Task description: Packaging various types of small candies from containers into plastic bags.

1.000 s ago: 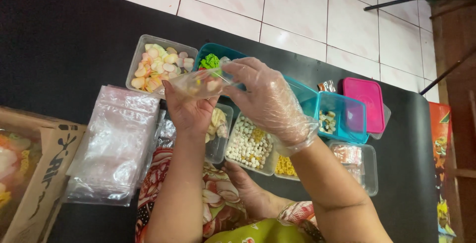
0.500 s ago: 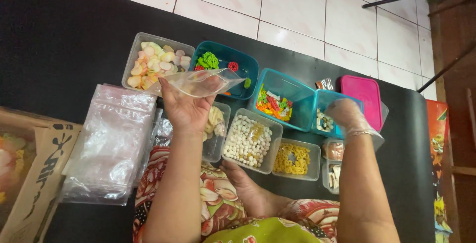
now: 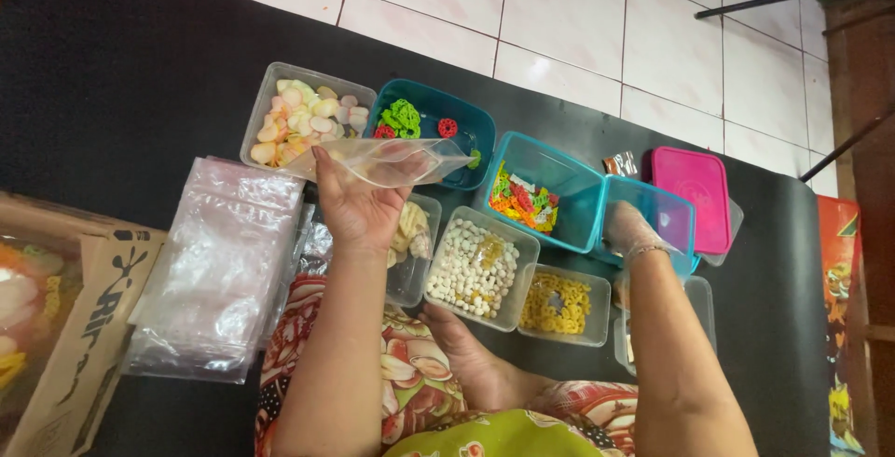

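My left hand [image 3: 359, 205] holds a small clear plastic bag [image 3: 387, 160] open and level above the tubs, in front of a teal tub of green and red snacks [image 3: 438, 123]. My right hand [image 3: 626, 229], in a thin clear glove, reaches into a teal tub [image 3: 673, 213] at the right, with its fingers down inside; what they hold is hidden. Between the hands sit a teal tub of mixed coloured snacks [image 3: 534, 198], a clear tub of small white pieces [image 3: 477, 268] and a clear tub of yellow pieces [image 3: 559, 304].
A clear tub of pale pink and cream crackers [image 3: 300, 119] stands at the back left. A stack of clear plastic bags [image 3: 219, 266] lies left of my arm, beside a cardboard box [image 3: 79, 326]. A pink lidded tub [image 3: 692, 198] sits at the right. Everything rests on a black mat [image 3: 121, 75].
My right hand left the bag, swung right and dropped into the teal tub at the right. My left hand kept the bag up in nearly the same place.
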